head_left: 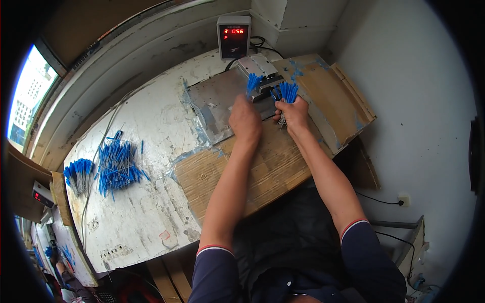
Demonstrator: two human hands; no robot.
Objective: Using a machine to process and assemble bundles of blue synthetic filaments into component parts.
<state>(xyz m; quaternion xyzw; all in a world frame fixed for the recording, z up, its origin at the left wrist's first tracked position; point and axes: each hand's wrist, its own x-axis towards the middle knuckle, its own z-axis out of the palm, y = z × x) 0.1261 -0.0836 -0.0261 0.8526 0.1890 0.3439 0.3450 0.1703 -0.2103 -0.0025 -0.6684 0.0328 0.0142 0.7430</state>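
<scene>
My left hand (246, 118) is closed over the metal plate (214, 98), with a bunch of thin wires with blue sleeved ends (253, 82) sticking up beyond its fingers. To its right, my right hand (297, 112) grips a second, fuller bunch of blue-ended wires (288, 92); their bare silvery ends hang below the fist. Both bunches are close to a small bench machine (260, 69) at the far side of the plate. On the left of the table lie a large loose pile of the same wires (118, 164) and a smaller bunch (79, 174).
A counter box with a red lit display (234, 38) stands behind the machine. Brown cardboard (222, 177) covers the near table edge, and a cardboard box (336, 101) is at the right by the wall. Another person's hand (61, 267) shows at the lower left.
</scene>
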